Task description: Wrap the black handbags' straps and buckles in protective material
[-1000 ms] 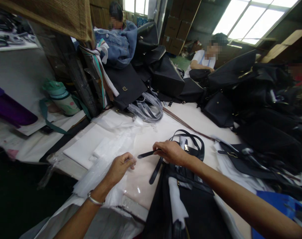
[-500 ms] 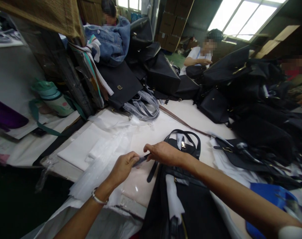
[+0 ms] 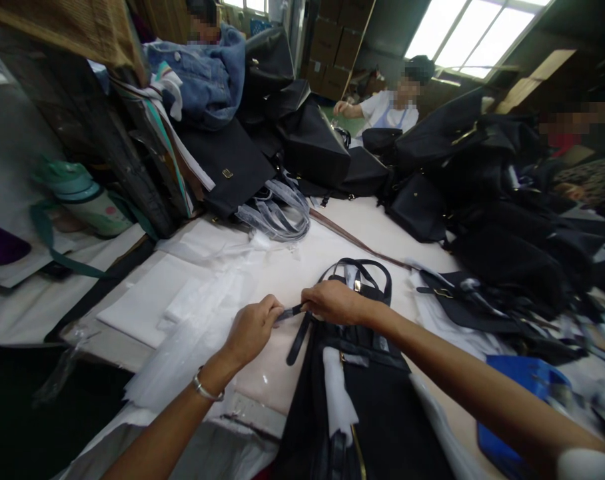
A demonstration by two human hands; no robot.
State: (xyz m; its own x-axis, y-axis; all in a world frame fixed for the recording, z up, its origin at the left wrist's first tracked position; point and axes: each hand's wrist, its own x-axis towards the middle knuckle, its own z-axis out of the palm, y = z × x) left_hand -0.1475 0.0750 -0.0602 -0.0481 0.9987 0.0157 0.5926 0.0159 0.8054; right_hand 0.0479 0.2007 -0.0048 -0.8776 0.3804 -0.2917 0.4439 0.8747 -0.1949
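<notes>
No text, label or number can be read anywhere.

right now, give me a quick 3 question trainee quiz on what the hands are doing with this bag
1. True or false: both hands grip the black strap.
2. What is on the left hand's wrist? A) watch B) silver bangle C) nothing
3. What does the strap belong to?

Key:
1. True; the right hand pinches it beside the left.
2. B, the silver bangle.
3. The black handbag lying on the table.
</notes>
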